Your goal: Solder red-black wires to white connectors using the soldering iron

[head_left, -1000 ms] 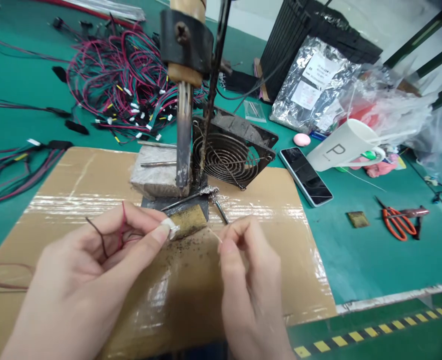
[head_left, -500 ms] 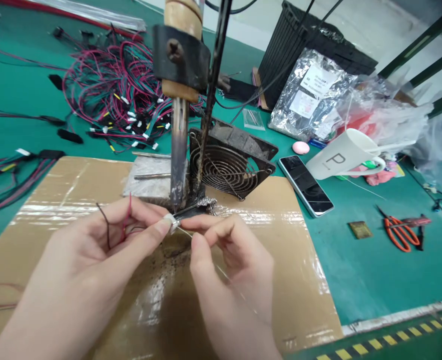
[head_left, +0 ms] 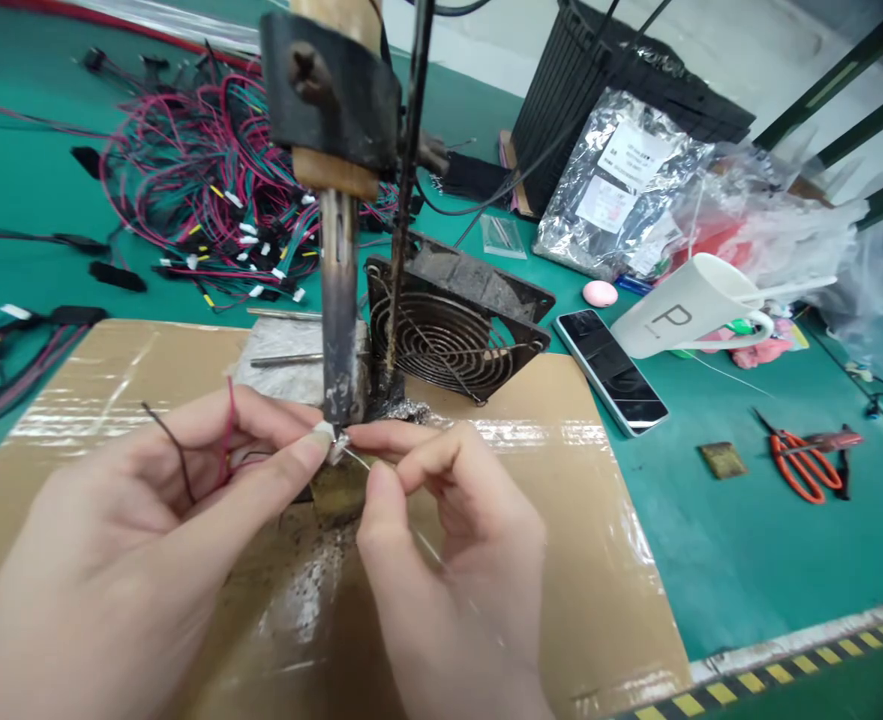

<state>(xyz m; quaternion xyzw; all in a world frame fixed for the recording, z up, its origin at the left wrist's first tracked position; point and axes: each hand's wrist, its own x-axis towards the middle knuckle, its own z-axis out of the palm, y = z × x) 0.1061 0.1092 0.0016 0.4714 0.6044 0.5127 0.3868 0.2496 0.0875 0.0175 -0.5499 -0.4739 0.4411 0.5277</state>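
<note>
My left hand (head_left: 163, 490) pinches a small white connector (head_left: 335, 443) between thumb and forefinger, with thin red and dark wires (head_left: 225, 440) trailing through its fingers. My right hand (head_left: 441, 530) pinches a thin pale wire (head_left: 358, 458) against that connector. The connector sits right at the lower end of an upright soldering iron barrel (head_left: 338, 300), held in a wooden handle with a black clamp. Whether they touch is hard to tell. A brownish soldering sponge (head_left: 338, 490) lies just under my hands, partly hidden by them.
My hands work over a taped cardboard sheet (head_left: 591, 500) on a green mat (head_left: 711, 570), beside a scorched fan guard (head_left: 445, 340). A pile of red and teal wires (head_left: 208, 200) lies behind. A phone (head_left: 610, 372), white mug (head_left: 688, 308), orange scissors (head_left: 805, 466) and foil bag (head_left: 621, 190) stand to the right.
Both hands have closed in on the iron's lower end, bringing the connector and pale wire against it. The sponge now lies beneath my hands, and the view has shifted slightly.
</note>
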